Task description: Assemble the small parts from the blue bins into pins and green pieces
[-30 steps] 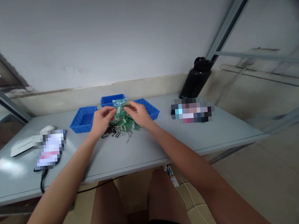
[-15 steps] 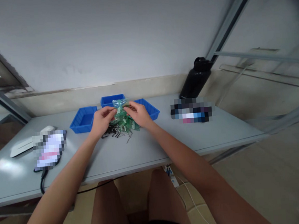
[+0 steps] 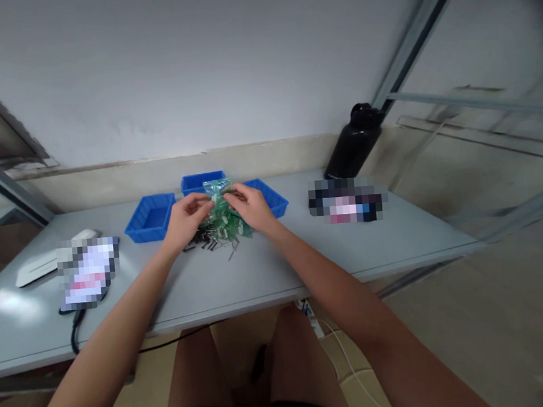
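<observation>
A small clear green-tinted plastic bag (image 3: 217,188) is pinched between my two hands, above a pile on the table. My left hand (image 3: 188,216) grips its left side with thumb and fingers closed. On the other side, my right hand (image 3: 249,206) has its fingers closed on the bag too. Below them lies a heap of green packets (image 3: 228,222), partly covered by the hands. Loose dark and silver screws (image 3: 211,238) spread out at the front of the heap. What the bag contains is too small to make out.
Three blue bins stand around the pile: a left bin (image 3: 150,218), a back bin (image 3: 199,181) and a right bin (image 3: 274,200), partly behind my hand. A phone (image 3: 91,274) with a cable lies left. A black bottle (image 3: 354,143) stands at the back right, behind a blurred-out item (image 3: 347,204).
Both hands keep their hold on the bag in nearly the same place. The whole view has shifted very slightly, and a dark shape now shows between the legs below the table.
</observation>
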`<action>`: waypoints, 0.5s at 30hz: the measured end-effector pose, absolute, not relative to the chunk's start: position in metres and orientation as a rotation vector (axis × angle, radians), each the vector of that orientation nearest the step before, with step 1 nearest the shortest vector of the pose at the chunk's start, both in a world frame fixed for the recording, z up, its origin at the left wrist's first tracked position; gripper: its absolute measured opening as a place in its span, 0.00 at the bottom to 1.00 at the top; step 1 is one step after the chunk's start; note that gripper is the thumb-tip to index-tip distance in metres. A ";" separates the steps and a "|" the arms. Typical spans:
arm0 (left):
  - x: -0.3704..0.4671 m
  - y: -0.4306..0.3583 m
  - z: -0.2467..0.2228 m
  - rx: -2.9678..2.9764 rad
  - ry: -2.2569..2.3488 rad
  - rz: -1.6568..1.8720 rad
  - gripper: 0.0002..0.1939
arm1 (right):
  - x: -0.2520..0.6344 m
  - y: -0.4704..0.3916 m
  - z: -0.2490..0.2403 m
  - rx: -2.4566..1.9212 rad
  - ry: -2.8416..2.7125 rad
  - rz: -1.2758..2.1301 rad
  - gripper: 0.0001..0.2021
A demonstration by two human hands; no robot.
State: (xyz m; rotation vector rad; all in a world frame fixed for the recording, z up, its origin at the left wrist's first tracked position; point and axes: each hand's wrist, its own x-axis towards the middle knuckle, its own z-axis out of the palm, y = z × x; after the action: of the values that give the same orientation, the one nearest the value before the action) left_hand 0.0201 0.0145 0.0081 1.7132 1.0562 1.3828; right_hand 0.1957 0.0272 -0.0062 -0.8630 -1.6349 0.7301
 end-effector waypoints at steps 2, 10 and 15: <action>0.020 0.015 0.007 1.722 1.062 1.382 0.15 | 0.195 0.027 -0.006 -0.863 -1.637 0.740 0.10; 0.019 0.016 0.007 1.718 1.079 1.376 0.14 | 0.195 0.028 -0.007 -0.858 -1.641 0.738 0.10; 0.019 0.017 0.005 1.716 1.083 1.391 0.14 | 0.195 0.027 -0.006 -0.862 -1.631 0.750 0.10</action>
State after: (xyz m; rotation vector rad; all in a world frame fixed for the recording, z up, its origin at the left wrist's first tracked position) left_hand 0.0187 0.0171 0.0048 1.7163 1.0833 1.3914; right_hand 0.1953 0.0271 -0.0061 -0.8620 -1.6314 0.7503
